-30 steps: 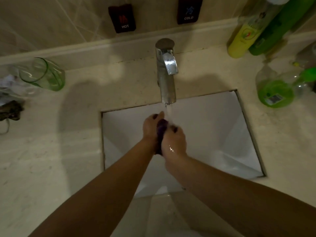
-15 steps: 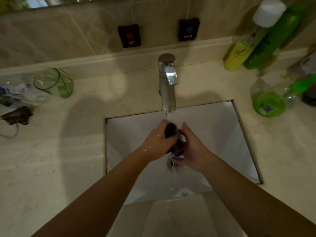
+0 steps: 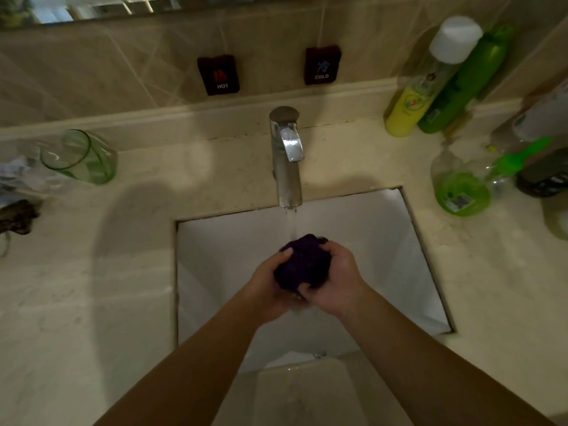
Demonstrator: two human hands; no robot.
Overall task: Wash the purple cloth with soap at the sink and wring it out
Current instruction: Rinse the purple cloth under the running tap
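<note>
The purple cloth (image 3: 302, 262) is bunched into a dark ball over the white sink basin (image 3: 384, 241). My left hand (image 3: 269, 284) grips it from the left and below, and my right hand (image 3: 333, 281) grips it from the right, fingers curled over its top. Water runs from the chrome faucet (image 3: 287, 161) straight down onto the far edge of the cloth. A clear soap bottle with green liquid (image 3: 461, 189) stands on the counter to the right of the basin.
A green glass (image 3: 81, 156) lies tipped at the left on the beige counter (image 3: 92, 287), with plastic wrap and a dark item beside it. Yellow and green bottles (image 3: 430, 96) stand at the back right. HOT and COLD tags (image 3: 218, 74) hang on the tiled wall.
Both hands have turned and cupped the cloth so it shows as a ball on top, where before it was pressed between the palms. The water keeps running.
</note>
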